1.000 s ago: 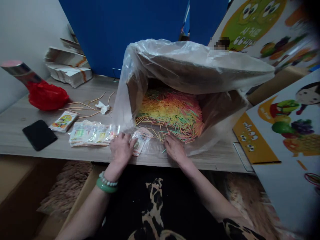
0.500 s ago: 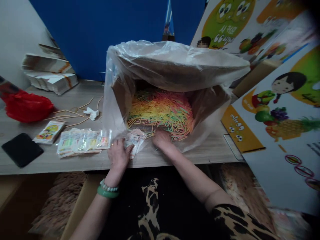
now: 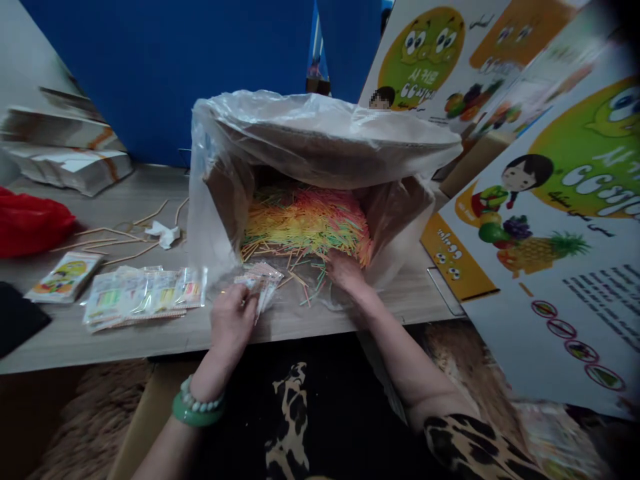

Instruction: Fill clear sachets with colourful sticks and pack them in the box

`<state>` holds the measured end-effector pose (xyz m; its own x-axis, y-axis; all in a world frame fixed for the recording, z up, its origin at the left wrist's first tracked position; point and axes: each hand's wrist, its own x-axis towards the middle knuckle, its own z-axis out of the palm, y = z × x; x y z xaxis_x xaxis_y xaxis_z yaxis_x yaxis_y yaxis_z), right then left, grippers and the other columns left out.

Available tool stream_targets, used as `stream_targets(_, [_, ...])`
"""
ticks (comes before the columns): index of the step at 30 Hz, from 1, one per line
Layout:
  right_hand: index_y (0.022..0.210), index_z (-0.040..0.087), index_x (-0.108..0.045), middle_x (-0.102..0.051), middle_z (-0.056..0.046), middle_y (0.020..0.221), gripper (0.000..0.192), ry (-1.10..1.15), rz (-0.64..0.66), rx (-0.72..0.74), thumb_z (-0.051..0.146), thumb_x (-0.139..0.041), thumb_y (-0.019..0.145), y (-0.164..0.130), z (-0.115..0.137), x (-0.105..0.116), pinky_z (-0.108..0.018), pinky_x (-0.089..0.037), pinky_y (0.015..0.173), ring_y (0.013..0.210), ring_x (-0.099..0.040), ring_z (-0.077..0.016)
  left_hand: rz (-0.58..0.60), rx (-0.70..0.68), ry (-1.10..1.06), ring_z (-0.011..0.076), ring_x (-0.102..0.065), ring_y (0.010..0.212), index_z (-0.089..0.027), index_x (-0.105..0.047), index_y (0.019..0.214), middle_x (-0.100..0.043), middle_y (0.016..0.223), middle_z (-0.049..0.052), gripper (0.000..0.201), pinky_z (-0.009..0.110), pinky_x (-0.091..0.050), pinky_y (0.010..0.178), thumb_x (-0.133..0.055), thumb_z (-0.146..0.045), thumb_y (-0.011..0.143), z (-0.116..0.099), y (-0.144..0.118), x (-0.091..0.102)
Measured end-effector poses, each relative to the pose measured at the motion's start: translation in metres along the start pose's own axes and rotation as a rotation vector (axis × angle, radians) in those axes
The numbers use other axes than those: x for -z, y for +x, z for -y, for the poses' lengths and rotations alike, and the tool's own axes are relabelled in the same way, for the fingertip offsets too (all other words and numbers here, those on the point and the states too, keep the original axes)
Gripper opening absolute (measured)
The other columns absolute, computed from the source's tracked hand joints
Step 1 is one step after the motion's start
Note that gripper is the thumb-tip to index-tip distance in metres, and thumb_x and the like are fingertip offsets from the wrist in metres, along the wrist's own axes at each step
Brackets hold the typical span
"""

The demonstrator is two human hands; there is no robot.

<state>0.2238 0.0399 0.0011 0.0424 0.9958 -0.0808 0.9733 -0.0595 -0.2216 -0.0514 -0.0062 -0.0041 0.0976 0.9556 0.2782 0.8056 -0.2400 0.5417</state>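
My left hand (image 3: 233, 317) is closed at the table's front, thumb and fingers pinching the edge of a few small printed plastic packets (image 3: 267, 275). A green bangle and a beaded bracelet circle that wrist. My right hand (image 3: 346, 272) reaches into the front of an open, plastic-lined cardboard box (image 3: 227, 207) lying with its mouth toward me. Its fingers point down at the edge of a heap of thin coloured sticks (image 3: 305, 217), which partly hides them. Several loose sticks (image 3: 303, 283) are scattered on the clear liner between my hands.
Left of the box lie a row of filled packets (image 3: 143, 293), a stack of printed packets (image 3: 66, 277), a crumpled tissue (image 3: 163, 235) and a red plastic bag (image 3: 33, 223). Bundled paper stacks (image 3: 65, 157) stand behind. Large printed cartons (image 3: 540, 267) rise on the right.
The view has swung to the right. My right hand has shifted right along the heap, baring loose sticks in front. My left fingers, spread over the packets before, are now curled closed on them.
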Motion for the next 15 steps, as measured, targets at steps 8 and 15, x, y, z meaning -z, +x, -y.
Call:
stream_targets(8, [0.127,0.013,-0.056,-0.056,-0.014,0.131,0.040,-0.106,0.120,0.287,0.021,-0.055,0.088,-0.017,-0.037,0.007,-0.036,-0.039,0.102,0.121,-0.049,-0.0241,0.478,-0.464,-0.330,0.0246,-0.062,0.108,-0.018,-0.065,0.087,-0.069,0.118,0.012,0.018,0.042,-0.047,0.096,-0.049,-0.011,0.086,-0.045,-0.009,-0.044])
stream_targets(15, [0.118,0.011,-0.063,-0.065,-0.019,0.120,0.042,-0.275,0.162,0.157,0.004,-0.049,0.079,-0.007,-0.018,0.008,-0.042,-0.047,0.094,0.112,-0.060,-0.0305,0.424,-0.405,-0.389,0.0281,-0.063,0.115,-0.026,-0.075,0.090,-0.070,0.124,0.007,0.025,0.045,-0.050,0.097,-0.056,-0.017,0.077,-0.013,-0.008,-0.073])
